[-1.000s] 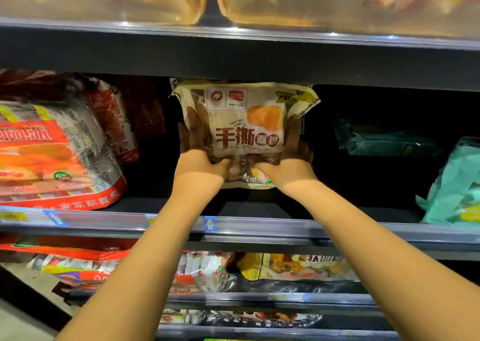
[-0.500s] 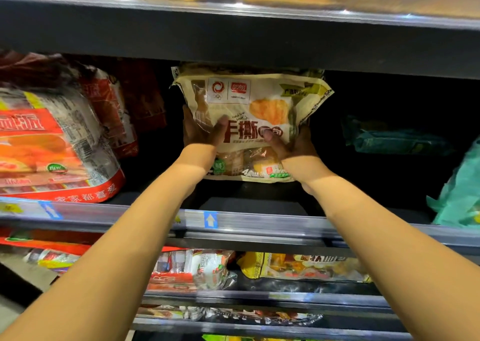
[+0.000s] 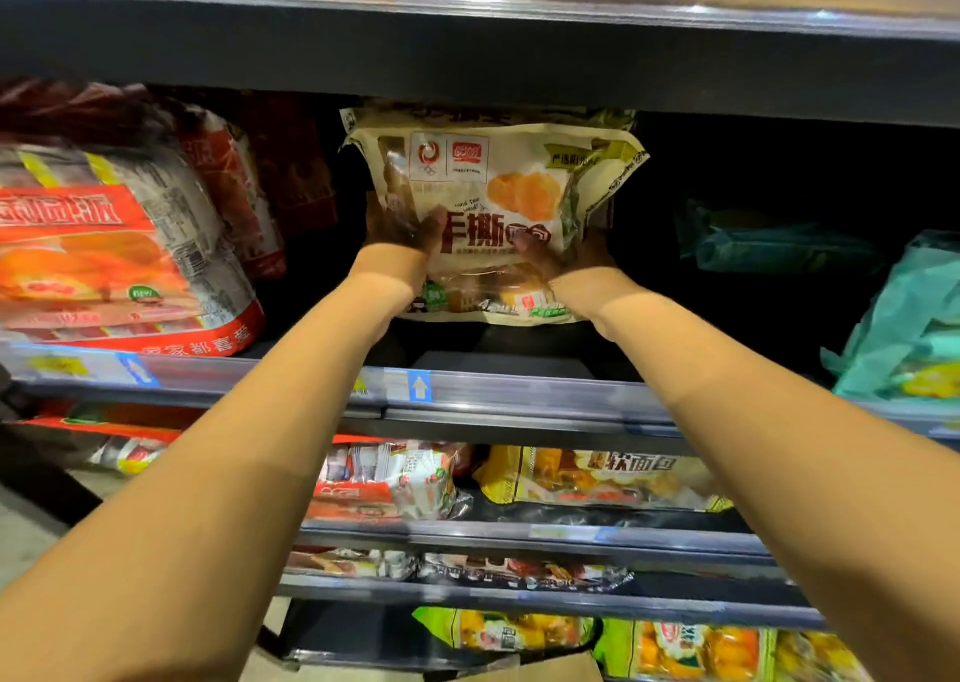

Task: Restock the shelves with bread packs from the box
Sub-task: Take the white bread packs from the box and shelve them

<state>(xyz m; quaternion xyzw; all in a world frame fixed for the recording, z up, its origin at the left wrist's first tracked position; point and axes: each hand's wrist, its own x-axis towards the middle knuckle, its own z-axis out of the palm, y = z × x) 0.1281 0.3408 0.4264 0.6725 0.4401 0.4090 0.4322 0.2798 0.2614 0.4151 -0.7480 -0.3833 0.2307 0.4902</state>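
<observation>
On the middle shelf (image 3: 519, 400), your left hand (image 3: 402, 237) and right hand (image 3: 563, 260) hold the bread pack (image 3: 493, 187) upright by its lower corners, thumbs on front. Likely light, soft, slick film: grip edges, don't squash.

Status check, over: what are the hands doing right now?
Left hand, right hand grip cream bread pack. Pack upright over shelf. Red pack left, teal pack right, both clear.

The dark shelf (image 3: 519, 403) carries a red-orange bread pack (image 3: 119, 265) at left and teal packs (image 3: 904, 328) at right.
</observation>
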